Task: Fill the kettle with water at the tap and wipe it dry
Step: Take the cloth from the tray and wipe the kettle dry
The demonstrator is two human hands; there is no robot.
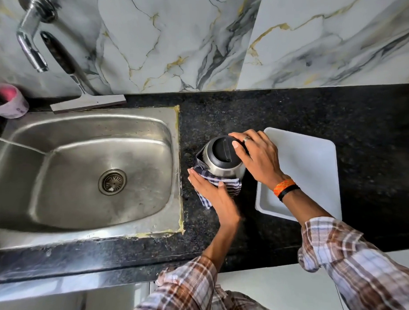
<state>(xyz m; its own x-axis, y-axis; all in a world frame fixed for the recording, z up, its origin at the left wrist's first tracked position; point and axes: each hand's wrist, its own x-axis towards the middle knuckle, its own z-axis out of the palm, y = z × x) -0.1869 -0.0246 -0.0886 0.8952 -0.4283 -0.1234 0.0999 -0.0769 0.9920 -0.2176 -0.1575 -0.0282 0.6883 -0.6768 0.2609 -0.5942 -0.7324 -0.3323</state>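
- Spanning the nine o'clock side, the steel sink (61, 194) lies dry-looking; the tap (30, 42) hangs at eleven o'clock.
- The white tray (315, 165) waits at three o'clock.
- The kettle (222, 159) stands on the counter (290, 110) between them, lid shut.
- The right hand (257, 155) clamps its top, likely steadying it.
- The left hand (211, 189) presses the checked cloth (225, 182) against its near side, at six o'clock.

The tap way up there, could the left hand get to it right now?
Probably not right away. The left hand is pressing the checked cloth against the kettle. The tap is beyond the sink; nothing blocks the way.
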